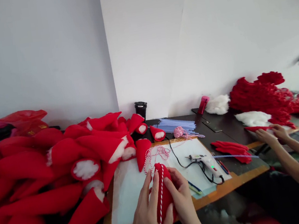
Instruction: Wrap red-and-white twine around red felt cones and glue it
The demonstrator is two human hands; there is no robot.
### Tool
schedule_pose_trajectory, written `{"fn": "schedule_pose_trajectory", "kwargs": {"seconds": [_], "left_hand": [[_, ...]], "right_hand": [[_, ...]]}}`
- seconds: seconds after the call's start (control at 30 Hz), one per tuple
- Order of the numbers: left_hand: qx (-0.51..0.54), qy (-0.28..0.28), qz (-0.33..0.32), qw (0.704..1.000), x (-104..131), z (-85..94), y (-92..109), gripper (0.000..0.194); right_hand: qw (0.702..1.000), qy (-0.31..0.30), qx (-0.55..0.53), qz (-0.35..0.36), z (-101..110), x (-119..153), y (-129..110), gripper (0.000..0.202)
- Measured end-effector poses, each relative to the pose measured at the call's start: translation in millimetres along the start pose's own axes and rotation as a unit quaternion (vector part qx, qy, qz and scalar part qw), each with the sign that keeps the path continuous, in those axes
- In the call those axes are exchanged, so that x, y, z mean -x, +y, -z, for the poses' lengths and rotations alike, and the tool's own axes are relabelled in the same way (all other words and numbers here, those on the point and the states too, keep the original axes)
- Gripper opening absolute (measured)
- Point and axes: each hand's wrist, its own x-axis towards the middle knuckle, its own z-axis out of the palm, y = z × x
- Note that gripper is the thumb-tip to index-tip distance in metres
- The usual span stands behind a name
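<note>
Between my two hands is a red felt piece (167, 193) with a red-and-white twisted cord (161, 192) running lengthwise along it. My left hand (147, 205) is closed on its left side, the fingers stretched along the felt beside the cord. My right hand (181, 196) wraps the right side, thumb and fingers pressing on the felt. The cord's lower end hangs down past my left hand. Beyond the felt piece lies a loose tangle of the same cord (159, 154), with a cord ball (179, 132) behind it. A white glue gun (211, 164) lies to the right.
Stuffed red cones (84, 147) heap up on the left. A white sheet (128, 196) covers the table before me. Behind are glue sticks (177, 124) and a black cup (141, 109). Red fabric (231, 149) lies right. A co-worker's hands (271, 135) hold red felt near white stuffing (253, 118).
</note>
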Motion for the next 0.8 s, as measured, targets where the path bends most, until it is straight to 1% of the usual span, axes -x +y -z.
{"fn": "schedule_pose_trajectory", "kwargs": {"seconds": [0.1, 0.2, 0.3, 0.4, 0.5, 0.57, 0.63, 0.73, 0.8], "left_hand": [[-0.012, -0.002, -0.011, 1.000, -2.0, 3.7, -2.7, 0.074], [-0.026, 0.021, -0.018, 0.999, -9.8, 9.5, -3.6, 0.070], [-0.083, 0.041, -0.032, 0.995, -15.0, 10.2, -2.6, 0.065], [-0.137, 0.031, -0.036, 0.989, -15.0, 4.9, -1.9, 0.069], [-0.164, 0.002, -0.043, 0.986, -14.6, -0.9, -2.3, 0.078], [-0.181, -0.009, -0.056, 0.982, -15.2, -4.2, -1.9, 0.081], [-0.190, -0.017, -0.068, 0.979, -15.1, -7.9, -0.1, 0.082], [-0.177, -0.026, -0.078, 0.981, -10.2, -13.2, 3.5, 0.080], [-0.154, -0.026, -0.105, 0.982, -3.6, -14.4, 5.4, 0.075]], "right_hand": [[0.999, -0.001, 0.033, 0.016, 2.9, 0.9, 1.1, 0.025], [0.997, -0.012, 0.072, 0.026, 3.3, 2.4, 1.5, 0.026], [0.988, 0.014, 0.148, 0.046, 3.2, 2.5, 6.1, 0.026], [0.969, 0.036, 0.235, 0.072, 4.4, 1.4, 13.6, 0.029], [0.953, 0.042, 0.282, 0.098, 6.6, -0.1, 21.2, 0.030], [0.949, 0.045, 0.293, 0.109, 8.2, -1.4, 25.7, 0.031], [0.954, 0.052, 0.277, 0.106, 9.4, -3.3, 29.5, 0.030], [0.968, 0.076, 0.225, 0.083, 10.5, -7.4, 32.2, 0.028], [0.974, 0.087, 0.202, 0.055, 10.7, -10.5, 31.2, 0.027]]}}
